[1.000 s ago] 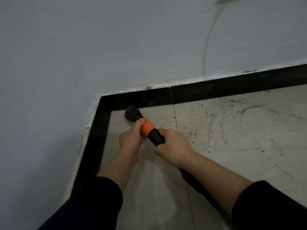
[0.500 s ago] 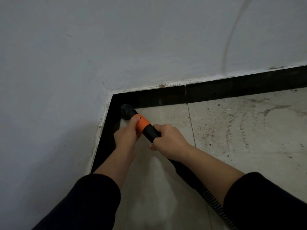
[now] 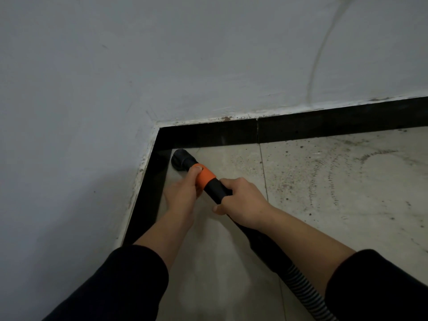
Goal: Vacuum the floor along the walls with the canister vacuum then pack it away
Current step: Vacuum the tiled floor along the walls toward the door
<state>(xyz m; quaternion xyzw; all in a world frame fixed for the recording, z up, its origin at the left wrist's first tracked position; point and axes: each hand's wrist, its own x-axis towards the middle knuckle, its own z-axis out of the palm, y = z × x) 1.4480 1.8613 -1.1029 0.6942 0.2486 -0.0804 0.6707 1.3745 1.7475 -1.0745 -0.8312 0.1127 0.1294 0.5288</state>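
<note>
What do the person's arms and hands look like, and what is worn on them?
The left hand and right hand are bare: no gloves, rings or watch visible. The left sleeve and right sleeve are plain black with no markings, ending partway up the forearms.

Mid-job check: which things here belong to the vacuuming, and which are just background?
Job: black round brush nozzle in the corner; orange plastic collar, held by left hand; black vacuum tube, held by right hand; black ribbed hose; dusty beige floor tiles; black skirting strip.
Background: white plastered wall; pale curved line on it.
</note>
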